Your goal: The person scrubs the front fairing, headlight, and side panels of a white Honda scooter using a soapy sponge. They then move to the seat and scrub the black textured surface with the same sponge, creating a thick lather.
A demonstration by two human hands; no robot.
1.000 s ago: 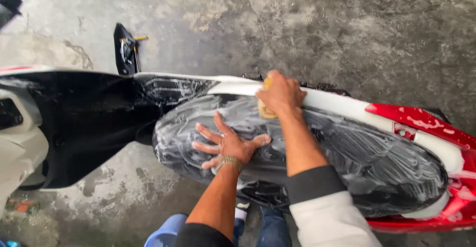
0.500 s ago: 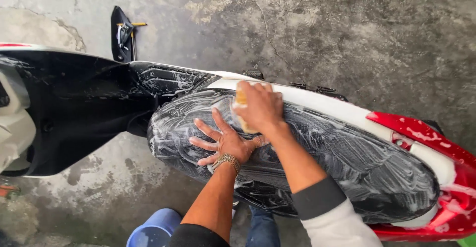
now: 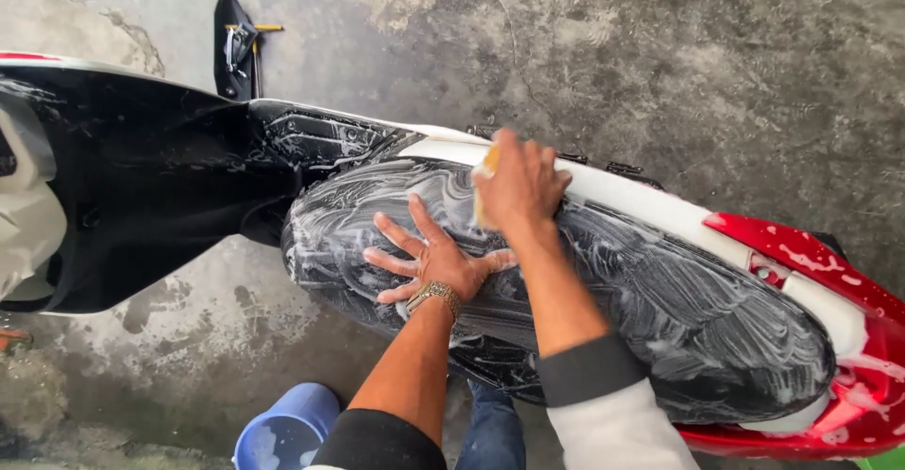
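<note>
1. A yellow sponge (image 3: 484, 187) is gripped in the closed fingers of the right hand (image 3: 520, 185) and pressed onto the far upper edge of the long black soap-streaked scooter seat (image 3: 584, 300); only a sliver of the sponge is seen at the hand's left side.
2. The seat's long axis is laid from left to right across the view, its narrower nose at the left, so unwiped length is found on both sides of the sponge, more of it to the right.
3. The left hand (image 3: 429, 258) is laid flat on the seat just below and left of the sponge, its fingers spread open with nothing held; a metal watch band (image 3: 436, 293) is worn at the wrist.
4. White lather is smeared in swirls over the whole seat.
5. White and red body panels (image 3: 801, 263) are seen beyond the seat, and black front panels (image 3: 141, 187) to the left.
6. A blue plastic bucket (image 3: 283, 432) is stood on the wet concrete floor (image 3: 707, 55) below.
</note>
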